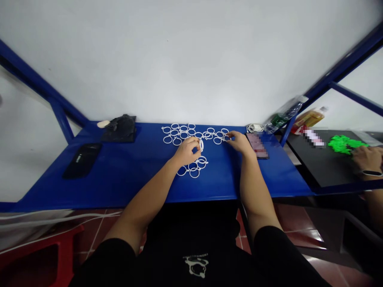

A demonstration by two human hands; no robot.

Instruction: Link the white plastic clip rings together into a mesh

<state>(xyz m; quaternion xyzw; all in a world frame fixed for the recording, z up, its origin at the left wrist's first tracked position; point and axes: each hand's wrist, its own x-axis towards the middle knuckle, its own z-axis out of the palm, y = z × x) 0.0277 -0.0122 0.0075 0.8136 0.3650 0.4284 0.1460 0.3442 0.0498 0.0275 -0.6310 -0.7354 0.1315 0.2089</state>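
Observation:
Several white plastic curtain rings [175, 126] with small eyelets lie in a loose group near the wall on the blue tabletop. My left hand [188, 151] is closed, its thumb and fingers pinching a curtain ring [201, 145] that stands on edge. Below that hand lies another cluster of rings [194, 173], some overlapping. On the right, my right hand [238, 142] has its thumb and fingertips closed at the edge of a ring [225, 131] in a smaller group. Its fingertips partly cover that ring.
At left are a black pouch [82, 160] and a crumpled black bag [121, 123]. A phone [257, 145], white cable [255, 127] and plastic bottle [283, 116] stand or lie right. Beyond the blue frame, another person's hand [368, 157] is by green pieces [344, 143].

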